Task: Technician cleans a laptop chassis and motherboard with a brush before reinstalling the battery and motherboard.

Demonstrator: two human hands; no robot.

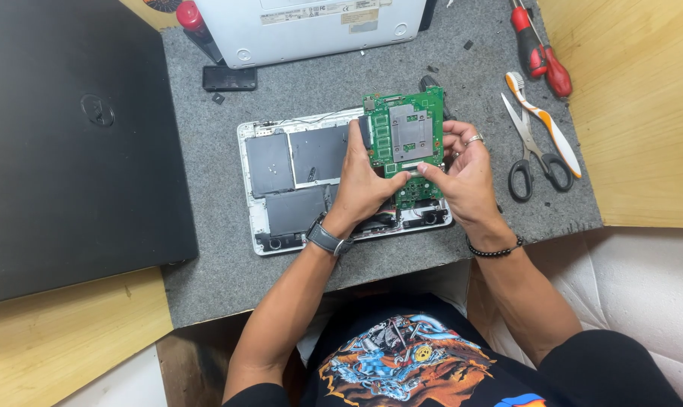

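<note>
Lying closed at far left: one black laptop (70,143), partly on the grey felt mat (228,264), lid up.

Lying at centre of the mat: one opened white laptop base (260,226), long axis running left to right, showing three dark battery cells (270,164) inside. Sitting at the far edge: one white laptop cover (311,26), one small black block (229,78) just near of it, and one red-capped item (191,16) beside its left corner.

Being held above the right part of the open base: one green circuit board (405,136), tilted up off the base, long axis running near to far, far end pointing away from the person, metal shield plate facing up.

Gripping the board's left edge and near portion: left hand (364,185), watch on the wrist, fingers curled closed around the board.

Pinching the board's near-right edge: right hand (466,173), ring and bead bracelet showing, thumb and forefinger closed on the board, other fingers loosely bent beside its right edge.

Lying at right on the mat: one pair of scissors (534,151), blades pointing far; one orange-and-white toothbrush (549,120) crossing beside it; two red-handled screwdrivers (537,49) at the far right corner.
</note>
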